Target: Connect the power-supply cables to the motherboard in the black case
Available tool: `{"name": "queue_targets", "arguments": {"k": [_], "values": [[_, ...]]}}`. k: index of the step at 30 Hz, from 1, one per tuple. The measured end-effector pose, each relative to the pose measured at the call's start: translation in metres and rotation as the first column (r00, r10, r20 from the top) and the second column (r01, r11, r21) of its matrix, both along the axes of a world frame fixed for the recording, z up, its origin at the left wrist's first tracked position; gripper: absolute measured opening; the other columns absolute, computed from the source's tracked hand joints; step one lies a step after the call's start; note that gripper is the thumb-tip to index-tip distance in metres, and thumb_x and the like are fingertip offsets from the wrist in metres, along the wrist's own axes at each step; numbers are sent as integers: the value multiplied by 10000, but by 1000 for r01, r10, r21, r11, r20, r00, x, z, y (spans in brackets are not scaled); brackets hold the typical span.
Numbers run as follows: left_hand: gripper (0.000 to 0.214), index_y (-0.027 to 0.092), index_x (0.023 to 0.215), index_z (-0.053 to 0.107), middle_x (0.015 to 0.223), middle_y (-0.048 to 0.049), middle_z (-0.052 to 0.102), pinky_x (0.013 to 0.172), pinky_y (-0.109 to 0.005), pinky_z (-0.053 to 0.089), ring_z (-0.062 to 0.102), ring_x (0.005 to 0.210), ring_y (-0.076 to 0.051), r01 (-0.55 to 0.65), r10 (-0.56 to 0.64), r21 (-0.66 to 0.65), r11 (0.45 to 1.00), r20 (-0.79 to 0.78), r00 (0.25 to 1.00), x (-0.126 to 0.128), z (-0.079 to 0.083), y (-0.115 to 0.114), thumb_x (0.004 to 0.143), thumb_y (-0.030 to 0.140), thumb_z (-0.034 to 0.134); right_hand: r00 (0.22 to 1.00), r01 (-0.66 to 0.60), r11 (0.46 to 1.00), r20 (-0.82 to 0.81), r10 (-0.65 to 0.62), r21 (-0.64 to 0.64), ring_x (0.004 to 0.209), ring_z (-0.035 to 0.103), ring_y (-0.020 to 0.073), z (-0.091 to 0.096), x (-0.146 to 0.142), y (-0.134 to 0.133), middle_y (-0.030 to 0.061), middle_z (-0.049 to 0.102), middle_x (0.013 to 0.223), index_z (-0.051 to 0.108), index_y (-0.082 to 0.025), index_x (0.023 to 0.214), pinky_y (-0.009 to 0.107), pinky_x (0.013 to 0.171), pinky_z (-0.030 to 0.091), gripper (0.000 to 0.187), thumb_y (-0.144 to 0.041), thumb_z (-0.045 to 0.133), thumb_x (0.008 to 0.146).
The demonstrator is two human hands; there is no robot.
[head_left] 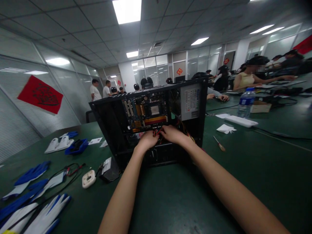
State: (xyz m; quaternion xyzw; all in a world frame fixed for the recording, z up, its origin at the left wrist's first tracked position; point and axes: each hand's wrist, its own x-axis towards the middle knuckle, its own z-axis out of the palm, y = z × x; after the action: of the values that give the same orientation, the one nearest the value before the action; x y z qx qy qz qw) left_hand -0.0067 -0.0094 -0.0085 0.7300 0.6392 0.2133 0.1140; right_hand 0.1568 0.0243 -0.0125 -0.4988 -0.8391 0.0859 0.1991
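Note:
A black computer case (107, 125) stands open in front of me on the green table. Inside it are a motherboard (136, 112) and, at the upper right, a silver power supply (191, 102). Both of my hands reach into the lower part of the case. My left hand (148, 140) and my right hand (171, 134) almost meet, their fingers closed around a bundle of coloured cables (157, 132). More thin cables (185, 128) run down from the power supply behind my right wrist. My fingertips are partly hidden among the wires.
Gloves (46, 214), a blue tray (76, 147), a white square object (89, 179) and a black block (109, 170) lie left. At right are a screwdriver (219, 144), tissue (226, 129), power strip (240, 121) and water bottle (246, 102). Other people sit beyond.

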Motion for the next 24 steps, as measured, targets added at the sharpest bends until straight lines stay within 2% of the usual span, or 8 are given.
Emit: {"name": "queue_targets", "arguments": {"k": [5, 9, 14, 20, 24], "values": [[342, 137, 995, 734, 1056, -223, 754, 779, -349, 483, 716, 996, -335, -64, 60, -26, 998, -127, 990, 5, 6, 2, 943, 402, 525, 994, -108, 993, -23, 107, -55, 1057, 691, 258, 0, 1, 2, 145, 750, 1153, 754, -163, 1131, 264, 841, 465, 269, -258, 542, 994], [319, 139, 1025, 729, 1088, -223, 750, 799, -339, 478, 712, 1040, -332, -62, 57, -22, 998, -174, 983, 5, 5, 1, 961, 349, 497, 978, -206, 972, 10, 208, -111, 987, 707, 242, 0, 0, 5, 129, 769, 1096, 769, -145, 1073, 257, 805, 468, 279, -232, 516, 994], [351, 113, 1108, 709, 1144, -227, 734, 781, -303, 482, 708, 1062, -303, -66, 54, -53, 996, -207, 977, 6, 4, 2, 982, 291, 435, 949, -316, 939, -53, 311, -140, 979, 702, 235, -2, -1, 8, 112, 774, 1093, 769, -129, 1092, 259, 816, 469, 290, -200, 514, 972], [347, 123, 1062, 740, 1092, -206, 752, 790, -325, 492, 716, 1021, -311, -64, 53, -46, 997, -210, 976, 5, 3, 1, 952, 334, 487, 940, -340, 931, -59, 335, -136, 967, 698, 239, -5, 1, 11, 113, 772, 1105, 772, -139, 1075, 260, 799, 466, 280, -189, 521, 960], [351, 118, 996, 766, 1031, -205, 763, 798, -339, 503, 723, 987, -317, -26, 16, -42, 999, -232, 972, 6, 5, -3, 930, 351, 512, 953, -300, 943, 2, 303, -146, 926, 701, 243, -5, 0, 12, 147, 771, 1078, 769, -96, 1068, 260, 753, 459, 284, -198, 528, 957]]}}
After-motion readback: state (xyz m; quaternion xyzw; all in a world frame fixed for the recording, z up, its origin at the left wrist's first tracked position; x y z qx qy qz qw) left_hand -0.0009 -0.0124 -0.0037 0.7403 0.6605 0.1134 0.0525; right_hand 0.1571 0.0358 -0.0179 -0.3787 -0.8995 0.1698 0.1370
